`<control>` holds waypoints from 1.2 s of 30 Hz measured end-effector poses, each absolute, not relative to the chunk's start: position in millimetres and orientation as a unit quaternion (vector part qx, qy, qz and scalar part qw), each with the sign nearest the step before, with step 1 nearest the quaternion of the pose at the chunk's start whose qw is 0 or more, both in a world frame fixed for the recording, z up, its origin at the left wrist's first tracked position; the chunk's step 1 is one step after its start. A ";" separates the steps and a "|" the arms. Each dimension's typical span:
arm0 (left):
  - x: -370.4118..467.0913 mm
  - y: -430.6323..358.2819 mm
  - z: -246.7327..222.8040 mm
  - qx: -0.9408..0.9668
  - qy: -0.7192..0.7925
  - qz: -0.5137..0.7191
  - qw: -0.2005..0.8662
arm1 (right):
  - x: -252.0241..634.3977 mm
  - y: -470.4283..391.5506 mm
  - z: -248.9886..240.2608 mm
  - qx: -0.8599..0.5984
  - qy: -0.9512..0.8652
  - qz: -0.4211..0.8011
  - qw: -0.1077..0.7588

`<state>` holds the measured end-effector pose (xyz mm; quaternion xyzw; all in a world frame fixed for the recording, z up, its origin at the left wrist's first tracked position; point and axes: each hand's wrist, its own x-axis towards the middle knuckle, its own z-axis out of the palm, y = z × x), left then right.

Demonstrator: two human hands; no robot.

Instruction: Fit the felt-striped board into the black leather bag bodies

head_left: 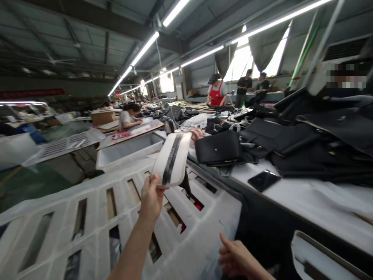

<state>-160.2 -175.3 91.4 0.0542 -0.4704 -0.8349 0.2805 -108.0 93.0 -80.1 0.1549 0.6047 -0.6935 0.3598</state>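
Observation:
My left hand [152, 197] is closed on the near edge of a white bag panel [178, 155], thumb on top. The panel has rounded corners and a dark stripe with lettering too blurred to read. It is raised and tilted above a white slotted plastic pallet [201, 237]. A dark piece [185, 184] hangs behind its right side. Low in the view, my right hand [237, 256] is in the air beside the pallet's right edge, its thumb apart from loosely curled fingers. No object shows in it. Another white piece with a rounded rim [323, 258] stands at the lower right.
On the white worktable [309, 206] at right are a phone [264, 180], a black bag [218, 148] and a heap of black bag pieces [305, 140]. A white bin [128, 151] stands beyond the pallet. Behind, a person in a red apron [217, 95] and several others are present.

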 end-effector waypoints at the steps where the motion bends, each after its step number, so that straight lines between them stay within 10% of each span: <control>1: -155.6 -148.6 81.0 0.053 -0.476 -0.843 0.243 | -108.4 101.3 -63.8 0.165 0.590 -0.726 0.313; 8: -97.2 -0.1 15.8 0.082 -0.533 -0.842 0.019 | -105.0 176.0 78.1 0.025 0.434 -0.896 0.094; 15: -74.4 20.3 26.6 -0.072 -0.345 -0.866 -0.355 | -78.0 234.8 75.3 0.099 0.428 -0.898 0.029; 36: -99.7 133.5 91.2 -0.185 -0.452 -0.793 -0.364 | -16.2 337.5 116.8 0.054 0.506 -0.861 0.018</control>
